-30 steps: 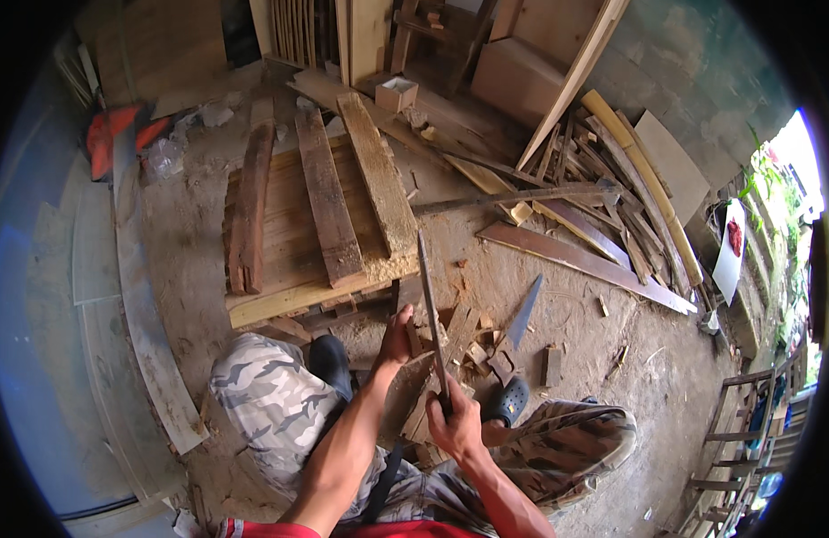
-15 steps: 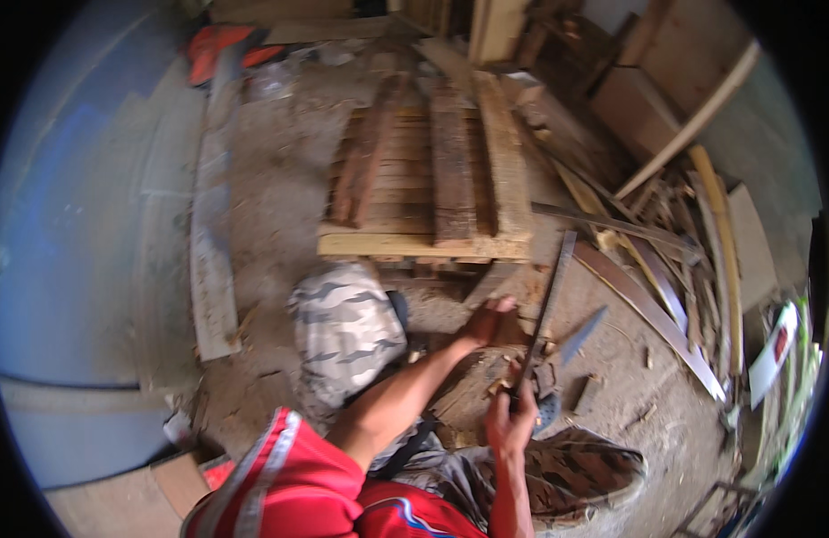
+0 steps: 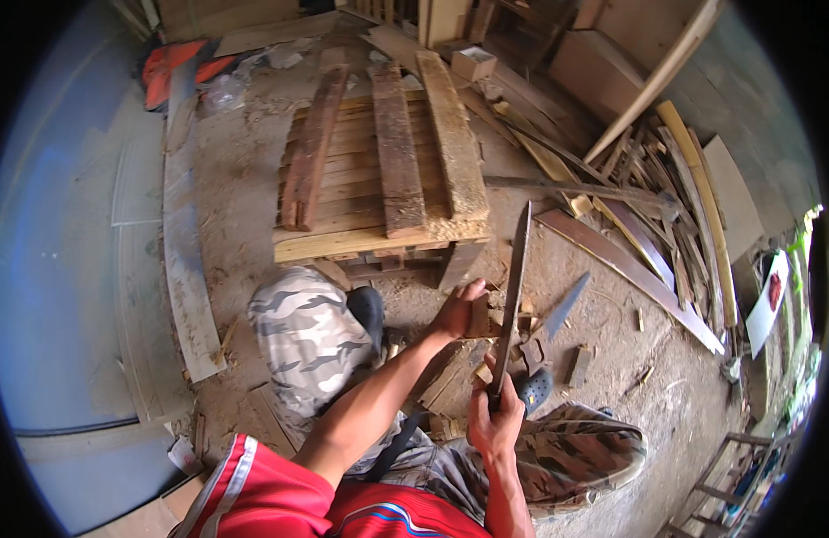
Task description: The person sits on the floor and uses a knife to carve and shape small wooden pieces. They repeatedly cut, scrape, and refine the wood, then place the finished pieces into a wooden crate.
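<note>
My left hand (image 3: 460, 309) is closed on the side of a small brown wooden block (image 3: 483, 316), which stands over a larger piece of wood (image 3: 443, 377) between my legs. In my right hand (image 3: 495, 421) is the handle end of a long, narrow, dark machete (image 3: 517, 282). Its blade points up and away, just right of the block; I cannot tell whether the two touch. Beyond them, a handsaw (image 3: 565, 307) with a brown handle lies on the floor.
A low slatted wooden stand (image 3: 343, 242) ahead carries several rough planks (image 3: 398, 148). Scrap wood and boards (image 3: 634, 269) pile up at the right. A long board (image 3: 190, 287) lies beside the blue panel (image 3: 69, 269) at the left. Chips litter the floor.
The view has swung, so the surroundings sit further left in it. Both hands keep their holds on the block and the machete, whose blade now stands more upright.
</note>
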A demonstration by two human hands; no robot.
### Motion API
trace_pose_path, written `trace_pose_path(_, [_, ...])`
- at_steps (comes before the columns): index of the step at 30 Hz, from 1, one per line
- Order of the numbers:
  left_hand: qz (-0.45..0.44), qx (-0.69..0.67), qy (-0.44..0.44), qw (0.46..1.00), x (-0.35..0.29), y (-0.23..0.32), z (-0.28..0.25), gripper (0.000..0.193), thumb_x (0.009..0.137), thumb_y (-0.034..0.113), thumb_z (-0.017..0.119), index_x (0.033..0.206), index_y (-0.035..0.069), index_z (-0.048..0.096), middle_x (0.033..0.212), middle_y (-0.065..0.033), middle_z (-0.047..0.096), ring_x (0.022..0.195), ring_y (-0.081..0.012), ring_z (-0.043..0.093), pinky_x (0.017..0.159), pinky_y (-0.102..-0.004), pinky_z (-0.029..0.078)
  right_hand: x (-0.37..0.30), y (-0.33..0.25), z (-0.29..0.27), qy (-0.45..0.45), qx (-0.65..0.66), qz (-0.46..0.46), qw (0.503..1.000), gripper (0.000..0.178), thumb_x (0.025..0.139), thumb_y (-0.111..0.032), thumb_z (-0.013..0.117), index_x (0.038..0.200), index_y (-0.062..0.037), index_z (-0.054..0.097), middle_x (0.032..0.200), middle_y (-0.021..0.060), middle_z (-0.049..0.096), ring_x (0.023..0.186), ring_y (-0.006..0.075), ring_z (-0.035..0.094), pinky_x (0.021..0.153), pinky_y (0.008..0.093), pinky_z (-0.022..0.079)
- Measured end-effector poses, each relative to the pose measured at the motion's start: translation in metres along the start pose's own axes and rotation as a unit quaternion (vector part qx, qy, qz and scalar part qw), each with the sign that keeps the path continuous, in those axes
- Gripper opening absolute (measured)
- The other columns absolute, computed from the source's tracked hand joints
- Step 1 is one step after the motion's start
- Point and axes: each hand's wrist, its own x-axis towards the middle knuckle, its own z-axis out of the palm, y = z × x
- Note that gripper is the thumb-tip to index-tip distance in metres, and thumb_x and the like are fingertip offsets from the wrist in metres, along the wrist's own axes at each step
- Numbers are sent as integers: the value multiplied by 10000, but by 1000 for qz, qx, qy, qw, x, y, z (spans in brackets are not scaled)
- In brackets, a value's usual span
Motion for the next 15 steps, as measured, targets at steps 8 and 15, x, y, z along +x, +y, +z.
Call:
trace_pose_path(8, [-118,-115,-4,986,18,-32,-32,511,988,569,404,851,112,586,723,-49,595,623,-203,590,612,-352,513,9,2,19,-23,-53,29,998,444,905,-98,570,1348,-68,581,586,155,571,502,234,612,549,363,499])
trace_pose_path(15, [-36,-140,-32,989,15,-21,-18,533,1027,442,363,833,34,645,740,-54,640,695,-128,554,693,-309,445,2,-7,-4,-11,-44,-13,999,452,897,-66,587,1348,-51,585,568,116,534,482,134,539,517,303,469])
